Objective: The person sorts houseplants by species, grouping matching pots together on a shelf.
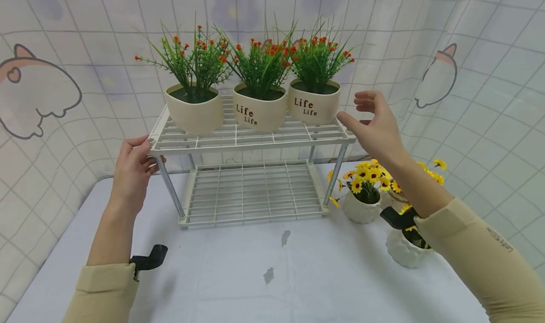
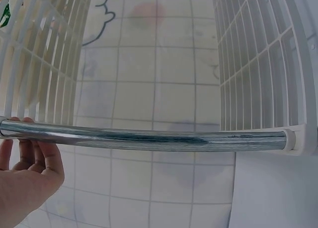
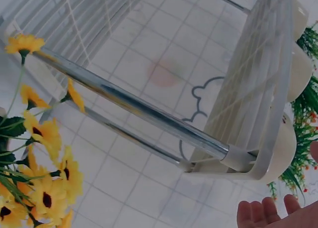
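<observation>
A white two-tier wire rack [image 1: 255,148] with metal posts stands on the table. On its upper shelf are three cream flowerpots in a row: a left pot [image 1: 195,115], a middle pot [image 1: 260,110] and a right pot [image 1: 314,106], each holding grass and small red flowers. My left hand [image 1: 134,171] grips the upper shelf's left front corner, thumb on top and fingers below, beside the metal post [image 2: 149,139]. Just right of the right pot, my right hand [image 1: 379,124] is held with fingers apart and nothing in it. Its fingers [image 3: 258,210] also show in the right wrist view.
Yellow flowers in a white textured pot [image 1: 361,207] stand right of the rack. Nearer the front right is another white pot [image 1: 406,249], partly behind the right forearm. The lower shelf [image 1: 255,190] holds nothing. A tile-patterned curtain [image 1: 106,100] hangs behind the white-covered table [image 1: 221,275].
</observation>
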Demonstrator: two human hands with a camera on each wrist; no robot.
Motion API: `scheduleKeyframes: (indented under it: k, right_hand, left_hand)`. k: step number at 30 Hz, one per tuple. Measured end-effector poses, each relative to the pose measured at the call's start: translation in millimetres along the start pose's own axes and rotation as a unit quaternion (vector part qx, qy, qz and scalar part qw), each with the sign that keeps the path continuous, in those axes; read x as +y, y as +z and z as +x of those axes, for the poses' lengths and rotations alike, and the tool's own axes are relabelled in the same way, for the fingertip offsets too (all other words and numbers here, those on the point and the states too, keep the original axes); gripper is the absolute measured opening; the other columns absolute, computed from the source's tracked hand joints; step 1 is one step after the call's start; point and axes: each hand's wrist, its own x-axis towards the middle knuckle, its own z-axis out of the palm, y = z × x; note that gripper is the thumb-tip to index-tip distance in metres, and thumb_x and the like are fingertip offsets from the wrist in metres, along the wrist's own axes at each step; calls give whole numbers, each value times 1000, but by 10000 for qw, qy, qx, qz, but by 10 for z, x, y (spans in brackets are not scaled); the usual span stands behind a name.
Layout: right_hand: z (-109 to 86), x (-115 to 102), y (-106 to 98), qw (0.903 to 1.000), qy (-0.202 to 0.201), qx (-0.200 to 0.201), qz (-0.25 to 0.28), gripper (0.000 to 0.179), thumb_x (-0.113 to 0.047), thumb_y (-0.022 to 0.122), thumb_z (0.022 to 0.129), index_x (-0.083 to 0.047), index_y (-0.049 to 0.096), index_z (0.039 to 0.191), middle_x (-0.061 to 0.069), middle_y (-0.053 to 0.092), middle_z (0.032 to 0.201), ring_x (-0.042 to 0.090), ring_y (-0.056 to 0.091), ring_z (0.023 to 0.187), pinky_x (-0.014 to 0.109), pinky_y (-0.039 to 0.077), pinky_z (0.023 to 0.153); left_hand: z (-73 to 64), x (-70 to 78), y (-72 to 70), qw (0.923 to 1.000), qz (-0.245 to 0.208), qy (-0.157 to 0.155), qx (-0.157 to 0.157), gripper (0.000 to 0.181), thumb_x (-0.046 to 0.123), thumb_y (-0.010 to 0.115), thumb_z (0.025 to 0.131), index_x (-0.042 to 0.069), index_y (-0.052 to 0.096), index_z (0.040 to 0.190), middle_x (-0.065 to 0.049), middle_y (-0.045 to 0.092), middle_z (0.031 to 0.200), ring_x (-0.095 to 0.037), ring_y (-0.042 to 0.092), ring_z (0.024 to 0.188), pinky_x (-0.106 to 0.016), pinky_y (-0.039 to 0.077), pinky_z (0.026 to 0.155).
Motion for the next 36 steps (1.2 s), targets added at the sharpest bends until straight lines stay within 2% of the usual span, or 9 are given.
scheduleKeyframes:
  k: [7, 14, 21, 24, 26, 29, 33, 35, 36]
  right_hand:
    - [-317, 126, -142, 9999, 16, 39, 147, 62, -38, 68, 100, -10, 41, 147, 5, 46, 147, 22, 43, 134, 43, 39, 107]
    - [-698, 290, -189, 9990, 331, -147, 244, 58, -37, 64, 103, -8, 41, 147, 7, 46, 147, 25, 42, 135, 40, 39, 107]
    - [-1265, 674, -165, 9986, 447, -160, 220, 41, -27, 64, 104, -5, 52, 136, 2, 54, 133, 12, 50, 123, 13, 42, 93]
    - [-1522, 891, -139, 9970, 699, -41, 329, 35, -23, 64, 104, -4, 54, 132, -3, 57, 127, 5, 53, 117, 10, 44, 89]
    - [-1682, 1019, -119, 9942, 1011, 105, 350, 33, -22, 64, 104, -3, 56, 130, -7, 60, 122, 3, 55, 112, 10, 46, 87]
    - [-1902, 1174, -101, 9867, 1541, 332, 403, 32, -22, 64, 104, -2, 58, 127, -12, 63, 113, 1, 59, 103, 12, 49, 82]
    - [-2113, 1335, -117, 9711, 2246, 645, 496, 34, -24, 65, 103, 1, 59, 125, -16, 66, 105, 1, 61, 95, 15, 51, 76]
    - [-2186, 1412, -145, 9565, 2700, 936, 589, 32, -23, 65, 103, 0, 60, 124, -17, 67, 100, 1, 62, 92, 16, 52, 74]
    - [-2214, 1447, -164, 9453, 2969, 1126, 749, 31, -21, 66, 102, 0, 60, 123, -16, 67, 98, 2, 62, 90, 16, 52, 72]
  left_hand:
    - [3, 20, -9, 10000, -72, 11, -19, 26, 33, 46, 110, 19, 44, 131, -3, 56, 125, -18, 55, 102, -25, 40, 90]
    - [3, 39, -33, 9999, -148, 12, 32, 24, 32, 47, 110, 19, 44, 130, -3, 56, 123, -18, 54, 102, -25, 40, 90]
    - [4, 21, -1, 10000, -46, -17, 38, 26, 34, 46, 110, 19, 43, 132, -4, 57, 127, -19, 54, 103, -26, 40, 90]
    - [6, 27, 9, 9999, -110, -24, 61, 26, 33, 47, 109, 18, 44, 131, -5, 57, 126, -19, 54, 101, -25, 41, 89]
    - [13, 34, 18, 9998, -200, -10, 55, 25, 31, 47, 110, 18, 45, 130, -5, 58, 124, -19, 54, 99, -25, 41, 88]
    - [24, 38, 33, 9997, -232, 30, 93, 24, 30, 47, 110, 17, 45, 130, -4, 59, 122, -19, 53, 97, -25, 41, 87]
    - [24, 39, 37, 9995, -255, 1, 182, 24, 31, 46, 110, 17, 44, 129, -5, 59, 121, -19, 53, 97, -25, 41, 86]
    - [11, 29, 40, 9995, -240, -54, 209, 24, 32, 45, 109, 17, 44, 129, -5, 57, 122, -19, 53, 98, -25, 40, 87]
    - [4, 22, 42, 9995, -218, -74, 212, 24, 32, 45, 110, 18, 44, 129, -5, 57, 122, -19, 53, 99, -25, 40, 87]
